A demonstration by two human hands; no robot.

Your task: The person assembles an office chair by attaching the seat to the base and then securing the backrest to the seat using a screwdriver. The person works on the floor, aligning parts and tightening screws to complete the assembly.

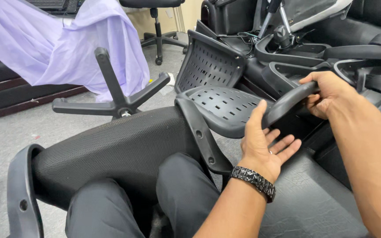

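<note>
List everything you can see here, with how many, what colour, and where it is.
Curved black plastic armrest piece: one, black, centre right, gripped by the right hand, left thumb against it.
Perforated black plastic panels: two, black, centre, one flat and one tilted up behind it.
Black mesh chair back: one, black, lying across the lap.
Five-arm black chair base: one, black, on the grey floor, upper left.
Lilac cloth sheet: one, lilac, draped top left.
Upright office chair base and post: one, black, top centre.
Piled black chair parts: several, black, top right.
Studded dark bracelet: one, on the left wrist.
Hands: left hand open, palm up; right hand closed on the armrest piece.
</note>
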